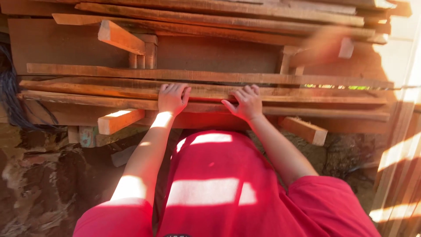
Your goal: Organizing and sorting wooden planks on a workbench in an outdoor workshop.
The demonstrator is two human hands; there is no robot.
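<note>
While both of your hands rest on the stacked timber, note how each one sits. Your left hand (173, 98) lies palm down on the long plank (131, 93) at the front of the stack, fingers together and curled over its upper face, gripping nothing else. Your right hand (246, 103) is set on the same plank just beside it, fingers spread a little and the thumb hooked toward the near edge; whether it has closed round that edge cannot be told from here. The plank runs the full width of the pile, lying flat on short cross spacers (119, 120) with further boards (210, 77) layered directly behind and above it.

In my judgement the hands are close together near the plank's middle, which gives poor control of so long a piece. Set them wider apart before you shift it, and keep your fingertips off the seam where the next board presses down. Draw it level, since a tilt could drag it against the protruding spacer ends (302, 129). The ground (48, 175) below is rough and littered with debris, so plant your feet first
</note>
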